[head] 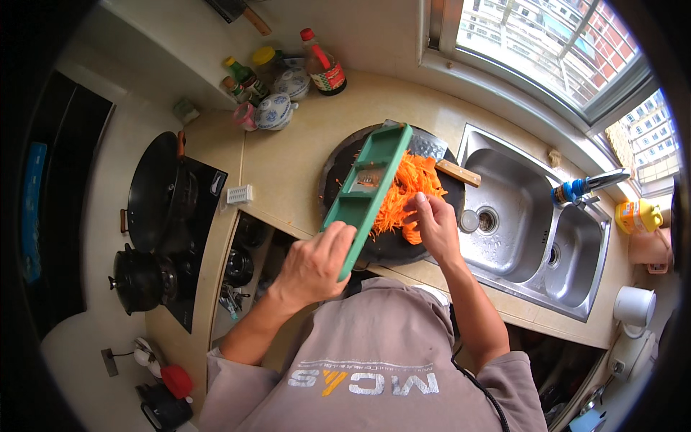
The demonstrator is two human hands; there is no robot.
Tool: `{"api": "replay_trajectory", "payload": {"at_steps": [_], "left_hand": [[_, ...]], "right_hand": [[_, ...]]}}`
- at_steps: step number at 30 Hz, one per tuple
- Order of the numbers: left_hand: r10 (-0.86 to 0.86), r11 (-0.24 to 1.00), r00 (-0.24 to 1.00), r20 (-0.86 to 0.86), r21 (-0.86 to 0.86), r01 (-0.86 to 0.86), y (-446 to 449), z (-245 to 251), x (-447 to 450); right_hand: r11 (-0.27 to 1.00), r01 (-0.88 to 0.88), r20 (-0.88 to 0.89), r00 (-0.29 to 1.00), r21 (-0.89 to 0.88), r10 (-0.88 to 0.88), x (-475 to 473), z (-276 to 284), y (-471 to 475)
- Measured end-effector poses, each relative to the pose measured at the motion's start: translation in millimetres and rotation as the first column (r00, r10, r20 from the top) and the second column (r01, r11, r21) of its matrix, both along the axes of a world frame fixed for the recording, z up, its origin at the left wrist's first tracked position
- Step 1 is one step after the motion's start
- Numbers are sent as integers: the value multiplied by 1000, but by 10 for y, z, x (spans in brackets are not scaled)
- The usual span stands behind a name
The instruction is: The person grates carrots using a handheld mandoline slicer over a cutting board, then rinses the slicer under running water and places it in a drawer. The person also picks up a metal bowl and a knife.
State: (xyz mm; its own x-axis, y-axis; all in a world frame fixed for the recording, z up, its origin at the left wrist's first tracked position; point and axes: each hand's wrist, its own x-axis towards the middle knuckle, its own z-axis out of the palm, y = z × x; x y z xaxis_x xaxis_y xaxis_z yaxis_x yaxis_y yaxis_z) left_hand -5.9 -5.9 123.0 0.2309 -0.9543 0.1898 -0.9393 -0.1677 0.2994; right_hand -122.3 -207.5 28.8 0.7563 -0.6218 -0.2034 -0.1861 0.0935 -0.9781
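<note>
My left hand [318, 264] grips the near end of a green plastic grater [378, 202], which is tilted over a round dark cutting board [337, 162]. A metal grating insert sits in the grater's middle opening. A heap of shredded orange carrot [410, 186] lies on the board along the grater's right side. My right hand [437, 224] is at the heap's near right edge, thumb raised and fingers curled; whether something is between the fingers cannot be told. A cleaver [429, 147] with a wooden handle lies at the board's far side, its handle reaching toward the sink.
A double steel sink [507, 216] with a tap adjoins the board on the right. To the left are a small white grater insert [239, 194], a wok [156, 189] and a black pot [137, 278] on the hob. Lidded bowls [274, 112] and a sauce bottle [326, 70] stand behind.
</note>
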Motion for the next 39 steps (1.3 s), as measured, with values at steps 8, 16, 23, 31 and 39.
{"api": "replay_trajectory", "payload": {"at_steps": [8, 16, 23, 31, 39], "left_hand": [[-71, 987, 985, 157, 152, 47, -117, -415, -347], [-11, 981, 982, -190, -191, -26, -196, -282, -250], [199, 916, 902, -383, -253, -310, -652, -540, 65], [392, 875, 837, -381, -127, -467, -1062, -744, 59], [377, 857, 794, -476, -145, -494, -1168, -816, 24]], "right_hand": [[962, -108, 14, 994, 250, 108, 100, 171, 365], [879, -132, 152, 986, 459, 69, -3, -210, 218], [908, -163, 238, 969, 386, 73, -22, -141, 240], [987, -127, 107, 987, 97, 116, -61, -125, 267], [997, -71, 127, 990, 42, 66, -68, -77, 249]]}}
